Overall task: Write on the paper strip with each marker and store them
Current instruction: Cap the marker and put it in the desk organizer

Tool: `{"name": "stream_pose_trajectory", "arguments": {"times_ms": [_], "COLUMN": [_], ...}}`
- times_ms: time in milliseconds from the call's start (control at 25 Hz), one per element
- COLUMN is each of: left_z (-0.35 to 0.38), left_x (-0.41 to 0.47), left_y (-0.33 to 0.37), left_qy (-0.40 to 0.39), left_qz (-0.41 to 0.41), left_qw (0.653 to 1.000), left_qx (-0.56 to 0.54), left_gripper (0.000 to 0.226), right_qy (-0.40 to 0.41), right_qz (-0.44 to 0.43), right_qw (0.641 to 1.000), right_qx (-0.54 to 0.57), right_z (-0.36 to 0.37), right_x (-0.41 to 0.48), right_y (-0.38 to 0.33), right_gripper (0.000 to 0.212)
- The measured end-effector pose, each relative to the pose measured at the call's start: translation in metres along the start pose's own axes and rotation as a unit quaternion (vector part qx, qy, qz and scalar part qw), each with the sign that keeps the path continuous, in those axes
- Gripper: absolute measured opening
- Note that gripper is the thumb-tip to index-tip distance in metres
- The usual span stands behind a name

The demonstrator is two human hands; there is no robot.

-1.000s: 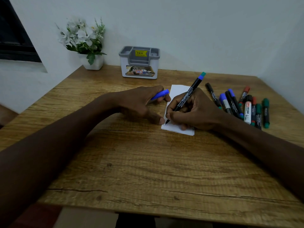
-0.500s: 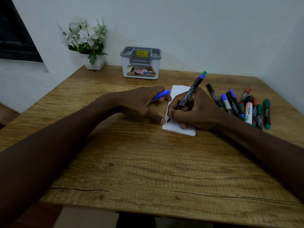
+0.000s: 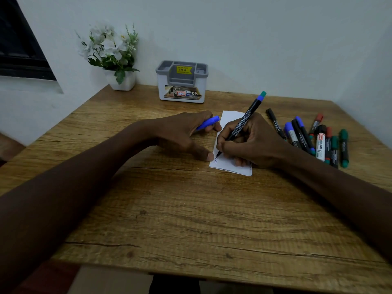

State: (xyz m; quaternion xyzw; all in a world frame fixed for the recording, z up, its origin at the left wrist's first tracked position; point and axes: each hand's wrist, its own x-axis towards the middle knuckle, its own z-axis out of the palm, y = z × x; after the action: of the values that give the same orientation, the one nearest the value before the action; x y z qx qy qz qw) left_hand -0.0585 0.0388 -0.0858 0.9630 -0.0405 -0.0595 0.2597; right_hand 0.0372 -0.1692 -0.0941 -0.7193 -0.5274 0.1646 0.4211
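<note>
Plant (image 3: 110,52): far beyond the left hand, against the wall. I see no trouble coming from there.
Holder (image 3: 182,81): well beyond both hands, its compartments open upward. Reaching for it means passing over the strip, and a wrist carried low could smear wet ink.
Left hand (image 3: 182,134): fingers curled round the cap, thumb tip pressed on the strip's near corner. That thumb is the anchor on this side (a small one), and if it lifts, the paper may skid under the stroke.
Cap (image 3: 209,125): sticks out from the left fingers, just beside the strip's far end. A loosened grip could let it roll off across the table (image 3: 191,209).
Strip (image 3: 231,118): lies between the hands, mostly under the right one, with a little blue writing by the left thumb. The right hand rests on it, so fresh ink may get rubbed as the writing runs rightward.
Marker (image 3: 240,125): tip down on the strip near the left thumb, tail tilted away. Pressing too hard could drag or tear the paper.
Right hand (image 3: 252,143): clamped round the marker in a writing grip.
Pile (image 3: 320,143): loose markers just right of the right hand. A careless forearm could scatter them toward the edge.
</note>
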Motion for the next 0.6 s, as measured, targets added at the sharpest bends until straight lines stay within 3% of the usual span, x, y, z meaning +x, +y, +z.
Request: {"name": "stream_pose_trajectory", "arguments": {"times_ms": [80,360,480,600], "left_z": [-0.0001,-0.0005,-0.0014,-0.0015], "left_x": [0.0004,0.0006,-0.0025,-0.0011], "left_y": [0.0002,-0.0003,0.0037,0.0026], "left_qy": [0.001,0.007,0.008,0.003], "left_qz": [-0.001,-0.003,-0.005,-0.005], "left_qw": [1.0,1.0,1.0,1.0], "left_qx": [0.006,-0.002,0.003,0.005], "left_gripper": [0.083,0.07,0.085,0.073], "right_qy": [0.001,0.01,0.011,0.02], "right_qz": [0.003,0.0,-0.016,0.002], "right_qw": [1.0,1.0,1.0,1.0], "right_qx": [0.008,0.004,-0.02,0.004], "right_z": [-0.0002,0.0005,0.0019,0.0033], "right_x": [-0.0002,-0.001,-0.0011,0.0005], "right_y": [0.0003,0.0001,-0.0016,-0.0018], "right_gripper": [0.007,0.006,0.007,0.008]}}
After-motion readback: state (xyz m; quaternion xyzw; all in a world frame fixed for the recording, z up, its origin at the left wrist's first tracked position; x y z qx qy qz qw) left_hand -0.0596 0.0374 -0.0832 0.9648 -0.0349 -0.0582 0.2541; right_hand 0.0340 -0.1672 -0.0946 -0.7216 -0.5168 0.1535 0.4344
